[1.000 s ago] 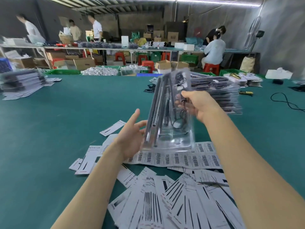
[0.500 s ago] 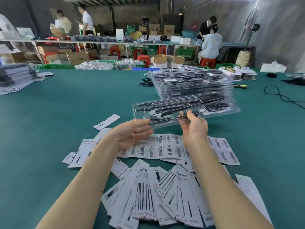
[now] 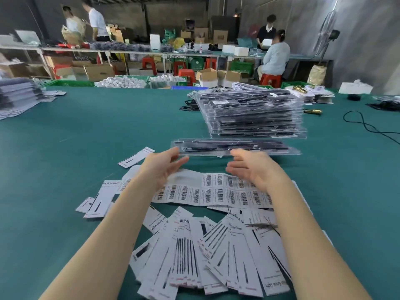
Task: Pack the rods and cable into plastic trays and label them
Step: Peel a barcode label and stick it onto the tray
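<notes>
Many filled trays are sitting in a tall stack (image 3: 252,114) in the upper right of the frame, dark rods showing through the clear plastic; the top one is carrying a small white label, so I judge a good share of the packing is behind us. One more packed tray (image 3: 234,147) is lying flat on the green table (image 3: 104,131) at frame centre, just in front of the stack and apart from it. Rods are showing inside as dark lines; the cable I cannot make out at this blur.

Left hand (image 3: 161,167) is hovering just before the tray's near left corner, fingers spread and relaxed, gripping nothing. Right hand (image 3: 252,169) is doing likewise near the tray's middle, palm turned inward, fingers loose, nothing in it. Whether either fingertip is touching the tray edge I cannot tell, both being motion-blurred.

Barcode sticker sheet (image 3: 216,192) is lying directly below the hands, most stickers in place. Printed insert cards (image 3: 201,254) are fanning out across the lower centre of the frame, a few strays at centre left (image 3: 136,156).

Judgement: this tray is looking packed but not visibly labelled. Remaining for it is a barcode sticker, and a place on the stack. The many unused cards and stickers are suggesting plenty of units to go.
</notes>
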